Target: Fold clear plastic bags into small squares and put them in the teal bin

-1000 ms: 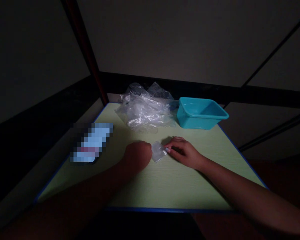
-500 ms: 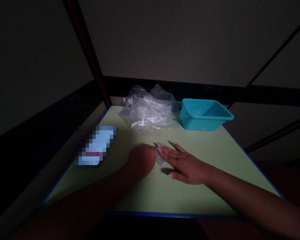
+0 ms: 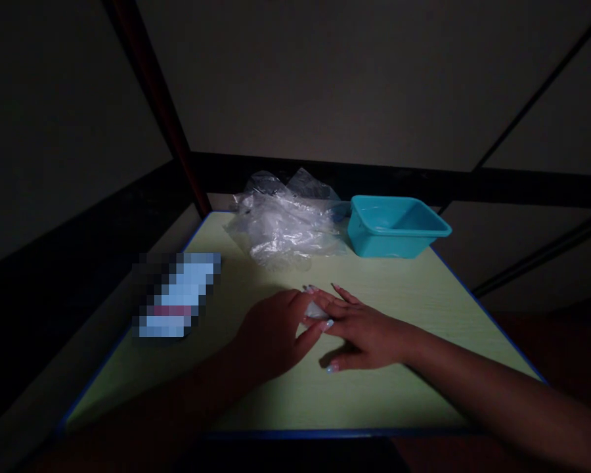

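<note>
A small folded piece of clear plastic (image 3: pixel 316 311) lies on the table between my two hands. My left hand (image 3: pixel 276 328) curls around its left side, fingers bent and thumb reaching across to the index finger of the other hand. The left fingertips are partly hidden. Flat on the tabletop, my right hand (image 3: pixel 364 332) has its fingers spread, with the foremost ones resting on the plastic. A pile of crumpled clear plastic bags (image 3: pixel 288 226) sits beyond both hands.
A turquoise plastic basin (image 3: pixel 396 243) stands at the table's back right. To the left is a phone (image 3: pixel 182 295), blurred out by large pixels. The pale green table (image 3: pixel 354 401) has a blue edge; dark walls rise behind and at the left.
My left hand has turned, so its thumb now shows stretched out over the plastic toward the right hand. The right hand stays flat in nearly the same place. The view has shifted slightly.
</note>
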{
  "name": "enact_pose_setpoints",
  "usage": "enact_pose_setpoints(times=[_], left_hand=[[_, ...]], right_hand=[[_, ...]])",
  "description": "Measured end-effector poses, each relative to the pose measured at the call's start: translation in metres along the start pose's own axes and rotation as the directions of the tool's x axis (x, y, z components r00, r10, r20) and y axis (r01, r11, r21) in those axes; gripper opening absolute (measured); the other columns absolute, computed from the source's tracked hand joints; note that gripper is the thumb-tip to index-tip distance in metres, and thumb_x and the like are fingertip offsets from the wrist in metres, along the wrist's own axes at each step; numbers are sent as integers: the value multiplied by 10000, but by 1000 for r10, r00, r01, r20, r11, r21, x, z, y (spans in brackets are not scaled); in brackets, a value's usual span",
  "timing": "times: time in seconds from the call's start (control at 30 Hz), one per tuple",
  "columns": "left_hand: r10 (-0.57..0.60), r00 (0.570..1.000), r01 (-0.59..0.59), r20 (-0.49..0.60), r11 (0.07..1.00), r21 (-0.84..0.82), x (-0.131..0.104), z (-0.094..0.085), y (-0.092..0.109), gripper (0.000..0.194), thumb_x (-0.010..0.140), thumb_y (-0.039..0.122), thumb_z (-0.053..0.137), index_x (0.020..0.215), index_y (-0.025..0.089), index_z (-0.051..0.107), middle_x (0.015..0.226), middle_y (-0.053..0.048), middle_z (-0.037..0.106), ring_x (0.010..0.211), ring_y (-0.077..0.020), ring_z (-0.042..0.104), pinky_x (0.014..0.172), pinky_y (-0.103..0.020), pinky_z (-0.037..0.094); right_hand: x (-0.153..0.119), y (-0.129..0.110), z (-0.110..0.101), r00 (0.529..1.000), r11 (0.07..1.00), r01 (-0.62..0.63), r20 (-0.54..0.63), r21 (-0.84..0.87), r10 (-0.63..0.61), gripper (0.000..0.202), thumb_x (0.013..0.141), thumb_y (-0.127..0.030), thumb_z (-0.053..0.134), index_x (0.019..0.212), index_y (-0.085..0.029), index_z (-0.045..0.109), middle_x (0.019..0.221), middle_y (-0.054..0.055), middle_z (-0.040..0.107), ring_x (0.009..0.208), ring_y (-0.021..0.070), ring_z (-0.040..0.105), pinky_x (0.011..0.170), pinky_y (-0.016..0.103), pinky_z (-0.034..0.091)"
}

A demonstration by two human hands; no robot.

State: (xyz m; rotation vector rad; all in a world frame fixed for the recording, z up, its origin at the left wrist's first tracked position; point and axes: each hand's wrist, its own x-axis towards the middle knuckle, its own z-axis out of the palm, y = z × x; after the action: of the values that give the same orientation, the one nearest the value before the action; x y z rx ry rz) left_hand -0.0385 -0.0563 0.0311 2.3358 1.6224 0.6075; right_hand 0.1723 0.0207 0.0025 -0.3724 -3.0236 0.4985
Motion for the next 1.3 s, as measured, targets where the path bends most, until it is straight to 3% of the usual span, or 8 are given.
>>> enact_pose_setpoints(times=[0.27,0.4,0.5,0.63,0.87,0.97,1.17,1.3], left_hand=[[64,997,-38,45,903,-428,13,9,-34,460,970,395,354,1357,178,471,1399,-96,540,1271,-217,509,1078,-386,384],[110,993,-103,50,987,-123,17,9,-45,482,976,400,351,1390,181,464,1519,-118,379,1425,-286,286,1143,-544,210],[194,957,-212,217,975,65,17,10,-48,588,966,459,382,1469,156,348,1567,-168,231,1458,-364,134,1101,-659,152],[249,892,-291,376,955,58,13,11,-42,640,987,494,318,1517,150,220,1564,-184,214,1461,-334,144,1114,-623,175],[159,880,-215,447,974,78,8,12,-40,619,1009,484,204,1525,144,176,1576,-162,182,1469,-314,90,1119,-617,158],[179,896,-204,406,979,20,8,13,-46,641,1002,519,174,1523,147,201,1570,-159,213,1464,-337,106,1114,-629,166],[174,985,-174,8,985,-2,11,4,-54,603,1004,526,147,1531,236,181,1585,-86,208,1474,-294,47,1149,-593,73],[223,973,-219,53,973,-74,11,1,-58,587,1005,524,109,1530,270,176,1586,-54,220,1471,-255,130,1176,-539,58]], right_hand=[[1,0,-2,998,999,-32,52,41,30,753,835,-507,656,1481,-286,341,1583,162,120,1464,306,57,1119,612,12],[3,-3,-5,996,998,-48,72,37,45,737,831,-504,666,1471,-321,349,1592,149,22,1463,302,0,1116,611,23],[3,-3,-3,998,997,-54,33,51,52,708,809,-524,681,1437,-331,417,1591,116,-84,1453,339,-56,1114,614,37],[4,-3,-1,998,996,-69,-4,63,70,633,781,-549,699,1354,-336,538,1599,71,-97,1446,372,-76,1118,612,26],[1,-8,-4,995,994,-99,27,55,97,637,805,-526,685,1386,-348,494,1574,74,-194,1427,406,-126,1093,655,9],[-4,-9,-6,994,995,-93,57,28,91,744,782,-541,701,1438,-331,419,1553,99,-241,1420,423,-135,1082,668,7],[-8,-8,-7,998,998,-51,-28,-31,50,869,837,-604,592,1522,-210,230,1595,147,-17,1467,305,-21,1127,571,-55],[-7,-10,-6,999,1000,-13,36,22,12,880,881,-607,511,1535,-145,147,1588,154,106,1471,246,74,1151,503,-70]])
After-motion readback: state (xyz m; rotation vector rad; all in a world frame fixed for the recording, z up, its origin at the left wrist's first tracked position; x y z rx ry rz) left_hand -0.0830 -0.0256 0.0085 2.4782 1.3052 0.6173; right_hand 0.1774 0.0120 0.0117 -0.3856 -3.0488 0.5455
